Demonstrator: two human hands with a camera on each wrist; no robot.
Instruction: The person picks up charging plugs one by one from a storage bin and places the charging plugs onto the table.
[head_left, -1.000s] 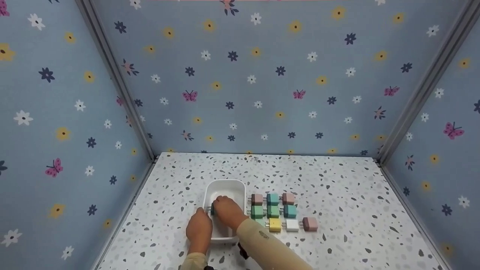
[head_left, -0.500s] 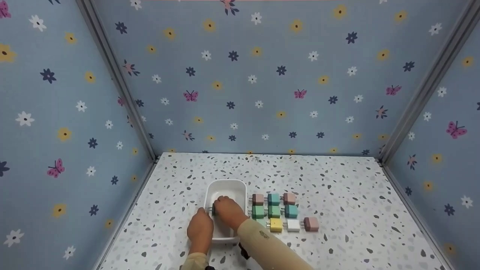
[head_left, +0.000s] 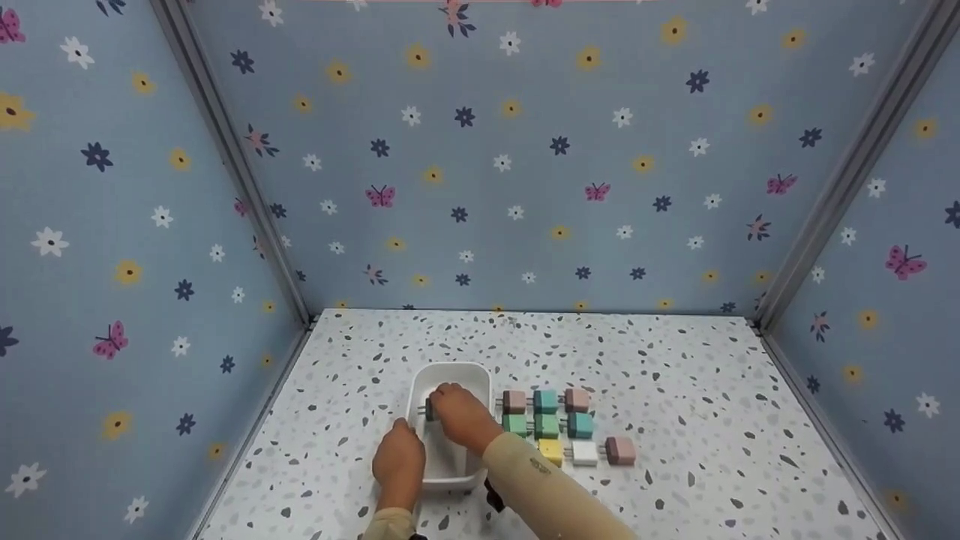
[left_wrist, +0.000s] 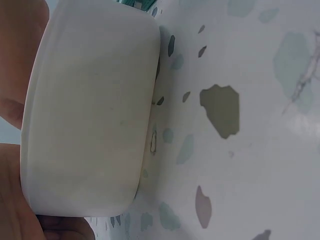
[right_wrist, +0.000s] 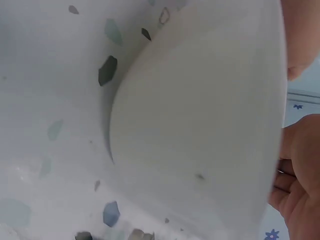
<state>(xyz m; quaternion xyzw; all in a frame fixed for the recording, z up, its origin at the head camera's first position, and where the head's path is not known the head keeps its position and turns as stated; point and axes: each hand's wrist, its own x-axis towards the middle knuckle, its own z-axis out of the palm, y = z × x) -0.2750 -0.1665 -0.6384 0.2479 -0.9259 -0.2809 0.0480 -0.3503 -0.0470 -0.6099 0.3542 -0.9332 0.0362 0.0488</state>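
Observation:
A white plastic container [head_left: 451,365] stands on the speckled table, its outer wall [left_wrist: 90,115] filling much of the left wrist view. My left hand [head_left: 399,457] holds its near left side, fingers curled at the edge. Over the container's inside, my right hand [head_left: 463,417] pinches a dark-looking charger plug [head_left: 430,409], its prongs pointing left. Most of that plug is hidden by the fingers. In the right wrist view the right hand [right_wrist: 305,170] shows beyond the container wall, and the plug is out of sight.
Several charger plugs lie in rows right of the container: pink [head_left: 577,399], teal [head_left: 580,425], green [head_left: 547,426], yellow [head_left: 550,451] and white [head_left: 584,453]. Another pink plug [head_left: 620,451] lies at the right end. Flowered panels [head_left: 517,165] enclose the table's back and sides.
My right hand has shifted slightly up and away inside the container, carrying the plug with it. The left hand stays at the container's side. The rows of plugs look unmoved.

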